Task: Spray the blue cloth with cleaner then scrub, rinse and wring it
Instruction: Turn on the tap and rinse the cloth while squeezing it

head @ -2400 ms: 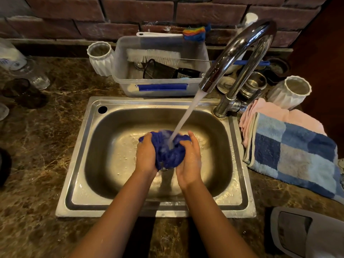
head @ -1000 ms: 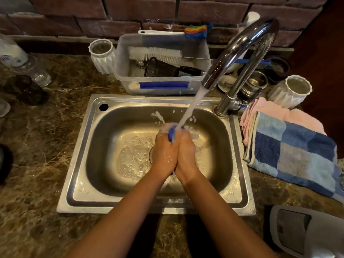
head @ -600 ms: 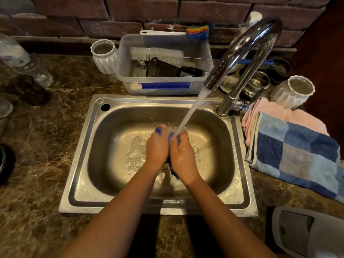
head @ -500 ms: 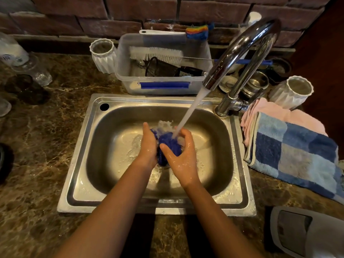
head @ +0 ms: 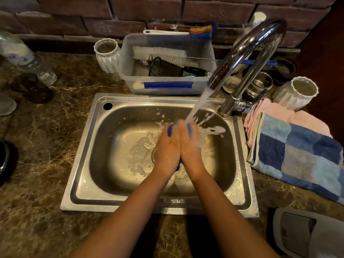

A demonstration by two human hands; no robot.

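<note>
A person's left hand and right hand press palm to palm, their grip closed on the blue cloth, which shows only at the edges. Tap water strikes the fingertips above the steel sink, set in a marbled bench.

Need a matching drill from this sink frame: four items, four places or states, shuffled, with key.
Items:
1. blue cloth
2. tap
3. checked towel
4. brush

Places or states:
A. lies across the plastic tub
B. running, stream hitting the hands
C. pressed between left hand and right hand
D. draped on the counter right of the sink

Pairs: 1-C, 2-B, 3-D, 4-A
</note>
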